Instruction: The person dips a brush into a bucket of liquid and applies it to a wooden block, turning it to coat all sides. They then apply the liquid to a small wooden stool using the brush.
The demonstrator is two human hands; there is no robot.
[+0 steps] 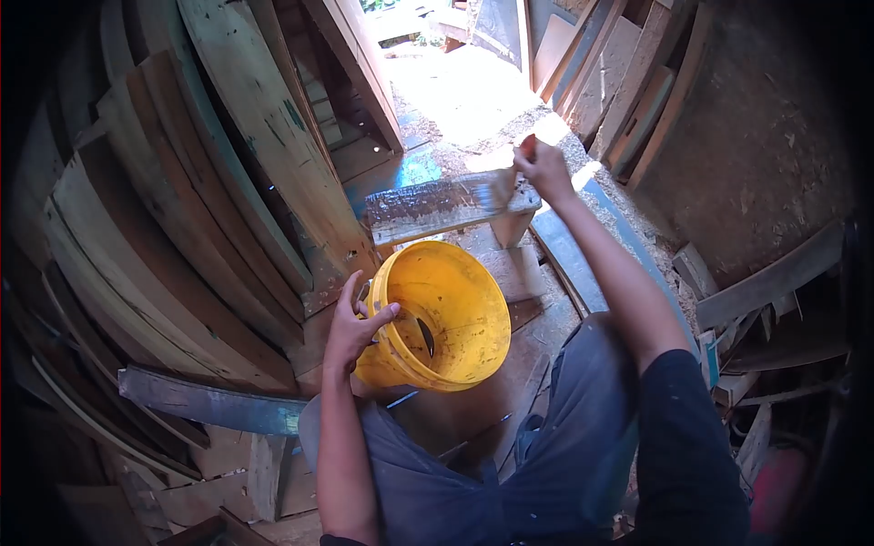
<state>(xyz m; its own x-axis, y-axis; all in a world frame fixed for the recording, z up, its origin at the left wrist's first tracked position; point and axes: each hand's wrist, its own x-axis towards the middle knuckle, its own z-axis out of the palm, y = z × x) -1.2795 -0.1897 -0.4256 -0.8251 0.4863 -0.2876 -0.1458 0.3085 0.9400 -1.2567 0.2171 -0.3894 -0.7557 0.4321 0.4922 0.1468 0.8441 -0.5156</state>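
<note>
My left hand (353, 326) grips the rim of a yellow plastic bucket (455, 314), which is tilted on its side with the mouth facing me; a dark residue shows inside near its bottom. My right hand (543, 167) is stretched forward, shut on a paintbrush (506, 185) with a reddish handle. The bristles rest on the top of a small weathered wooden bench (428, 207) just beyond the bucket. My knees in grey trousers are below.
Curved wooden planks (182, 227) are stacked along the left. More boards (628, 82) lean at the back right against a brown wall. Sawdust and wood scraps (555, 264) cover the floor. A sunlit doorway lies ahead.
</note>
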